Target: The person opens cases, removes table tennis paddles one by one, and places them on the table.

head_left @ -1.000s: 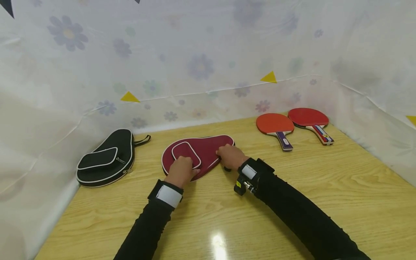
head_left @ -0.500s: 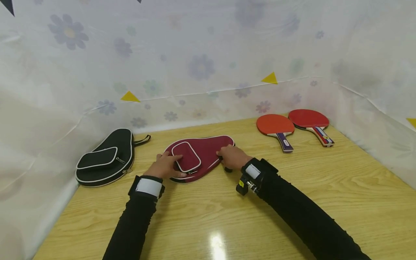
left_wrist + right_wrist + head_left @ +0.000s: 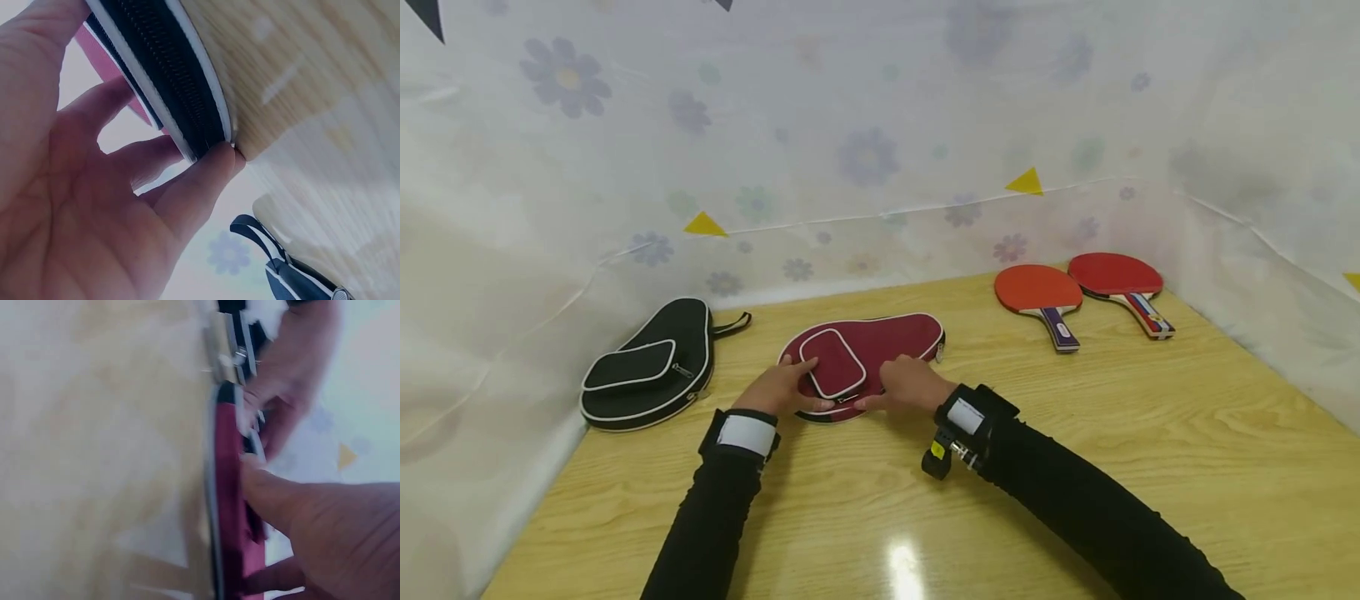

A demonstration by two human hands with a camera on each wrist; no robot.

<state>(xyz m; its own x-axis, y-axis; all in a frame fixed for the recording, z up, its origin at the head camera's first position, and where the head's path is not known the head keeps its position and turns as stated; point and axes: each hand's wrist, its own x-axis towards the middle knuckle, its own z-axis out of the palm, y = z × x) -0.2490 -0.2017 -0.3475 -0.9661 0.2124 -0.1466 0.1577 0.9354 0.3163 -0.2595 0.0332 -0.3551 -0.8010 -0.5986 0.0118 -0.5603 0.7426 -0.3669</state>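
Note:
A maroon paddle case with white piping and a front pocket lies flat in the middle of the wooden table. My left hand grips its left edge. In the left wrist view the thumb lies over the case's black zipper edge and a fingertip touches it from below. My right hand rests at the near edge, fingers pointing left toward the left hand. The right wrist view is blurred, but the right hand pinches the maroon case's edge.
A black paddle case with a strap lies at the left by the flowered sheet wall. Two red table tennis paddles lie at the back right. The sheet closes in the table on the left, back and right.
My left hand slid off the pocket to the case's left edge. My right hand moved left from the narrow handle end along the near edge, uncovering that end.

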